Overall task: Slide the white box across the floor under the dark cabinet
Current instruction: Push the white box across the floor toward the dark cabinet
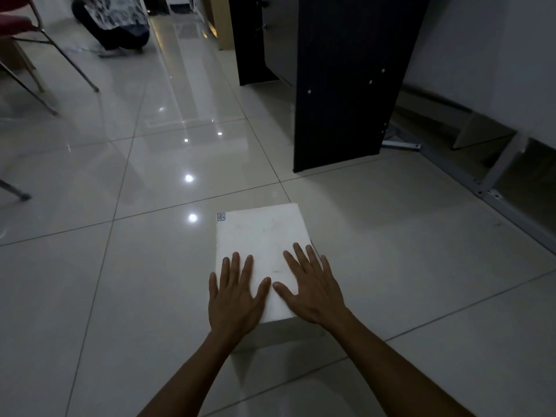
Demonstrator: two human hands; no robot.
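A white box [261, 251] sat on the glossy tiled floor [105, 281], close in front of the person. Both hands lay flat on its top, near the edge closest to the person. The left hand [236, 293] had its fingers spread and its palm pressed down, the little finger hanging past the box's left edge. The right hand [313, 287] lay the same way, fingers fanned out, the outer ones reaching over the right edge. Neither hand gripped anything; they only rested open on the lid, thumbs nearly touching in the middle. A small printed label [221, 217] marked the far left corner of the box.

Ahead and to the right stood the dark cabinet [346, 85], its side panel reaching down to the floor, well apart from the box. Bare tiles lay between the two. Right of the cabinet, a grey metal frame [487, 188] ran along the floor beside the wall. At the far left stood a chair [27, 34] with a red seat and thin metal legs. Beyond it, another person [117, 22] crouched on the floor.
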